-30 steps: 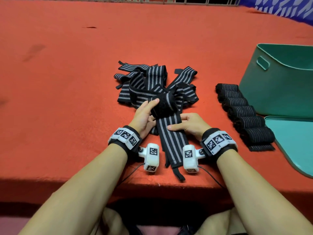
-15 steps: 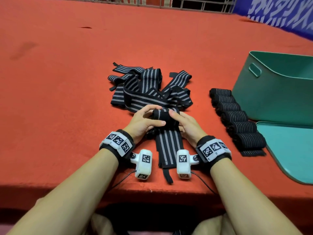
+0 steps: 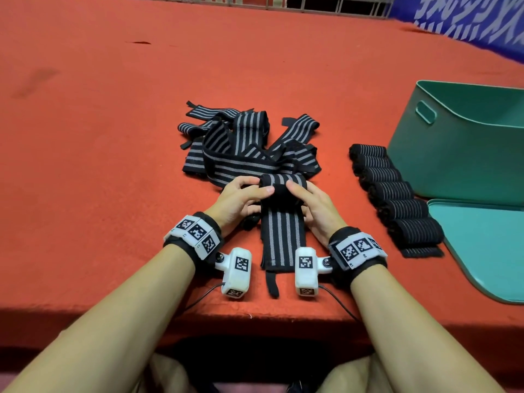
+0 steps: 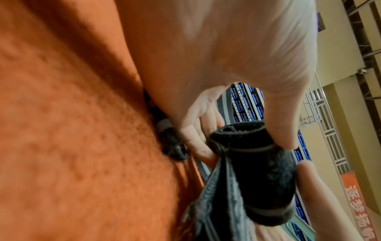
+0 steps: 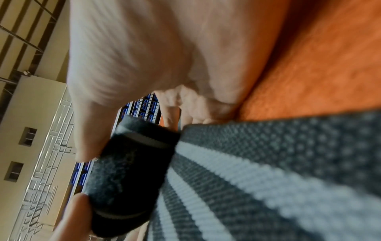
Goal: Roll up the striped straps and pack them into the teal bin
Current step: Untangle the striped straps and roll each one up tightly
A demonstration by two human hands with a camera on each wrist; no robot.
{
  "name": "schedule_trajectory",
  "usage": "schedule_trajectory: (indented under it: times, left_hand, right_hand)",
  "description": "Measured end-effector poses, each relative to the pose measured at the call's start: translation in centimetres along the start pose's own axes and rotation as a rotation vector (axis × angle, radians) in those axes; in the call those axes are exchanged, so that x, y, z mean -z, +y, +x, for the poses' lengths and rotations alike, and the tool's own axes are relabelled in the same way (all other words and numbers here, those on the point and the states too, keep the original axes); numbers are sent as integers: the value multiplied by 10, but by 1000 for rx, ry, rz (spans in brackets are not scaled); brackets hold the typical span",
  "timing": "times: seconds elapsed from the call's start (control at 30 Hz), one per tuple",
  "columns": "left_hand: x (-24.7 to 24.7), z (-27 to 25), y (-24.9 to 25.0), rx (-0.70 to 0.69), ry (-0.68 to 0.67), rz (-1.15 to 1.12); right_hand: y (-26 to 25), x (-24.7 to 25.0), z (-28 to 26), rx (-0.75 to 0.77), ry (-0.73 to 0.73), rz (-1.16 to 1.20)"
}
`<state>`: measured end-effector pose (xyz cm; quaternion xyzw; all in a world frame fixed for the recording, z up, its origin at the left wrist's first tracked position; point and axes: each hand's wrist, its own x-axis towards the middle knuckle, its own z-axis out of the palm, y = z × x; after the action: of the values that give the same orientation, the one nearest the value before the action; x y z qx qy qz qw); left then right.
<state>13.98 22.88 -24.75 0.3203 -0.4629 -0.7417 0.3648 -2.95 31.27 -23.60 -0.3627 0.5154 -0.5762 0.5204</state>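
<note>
The striped strap (image 3: 282, 222) lies flat on the red desk (image 3: 99, 165), its far end wound into a small roll (image 3: 283, 185) that the left hand (image 3: 241, 198) and right hand (image 3: 314, 205) each pinch at one end. Rolling is midway; the next move likely means winding toward the loose near tail. Beyond lies a pile of unrolled straps (image 3: 243, 146); six finished rolls (image 3: 394, 194) line up beside the teal bin (image 3: 453, 154), whose interior shows nothing inside.

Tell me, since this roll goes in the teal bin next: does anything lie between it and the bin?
Yes. The row of finished rolls lies on the red cloth between the strap being rolled and the teal bin. They are low; lifting over them should clear, and the bin's mouth looks open.
</note>
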Motion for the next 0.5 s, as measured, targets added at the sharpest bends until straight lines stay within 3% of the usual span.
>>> schedule_trajectory:
  times: [0.2, 0.5]
  left_hand:
    - [4, -6, -2, -29, -41, 69]
    - [6, -1, -1, -16, -53, 129]
  right_hand:
    - [7, 6, 1, 23, -69, 4]
    - [7, 5, 2, 80, 9, 13]
